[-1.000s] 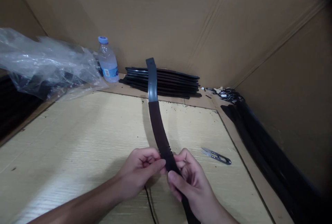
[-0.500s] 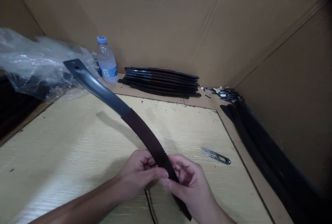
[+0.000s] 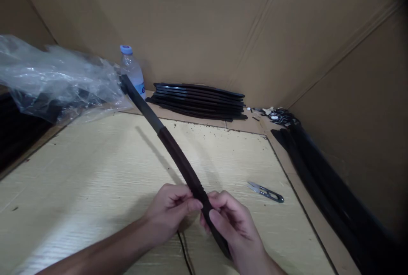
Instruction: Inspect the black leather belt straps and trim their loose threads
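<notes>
A long, curved dark strip [image 3: 178, 158] slants from near the bottle down to the front of the table. Its far part is smooth and bare; a dark ribbed wrapping covers the middle. My left hand [image 3: 175, 209] pinches the strip's left edge near the end of the ribbed part. Close beside it, my right hand [image 3: 232, 224] grips the lower part, thumb on top and fingers behind. A black cord [image 3: 184, 251] hangs below my left hand to the bottom edge; where its upper end goes is hidden.
Thread snips [image 3: 265, 191] lie on the pale board [image 3: 95, 173], right of my hands. At the back stand a stack of dark strips [image 3: 197, 101] and a water bottle [image 3: 131, 69]. Plastic wrap [image 3: 60, 79] is at left. Long black pieces [image 3: 318, 181] line the right side.
The strip has turned about its length, showing more of its narrow edge, and its far end has swung right, in front of the bottle. My right thumb has shifted up onto the strip.
</notes>
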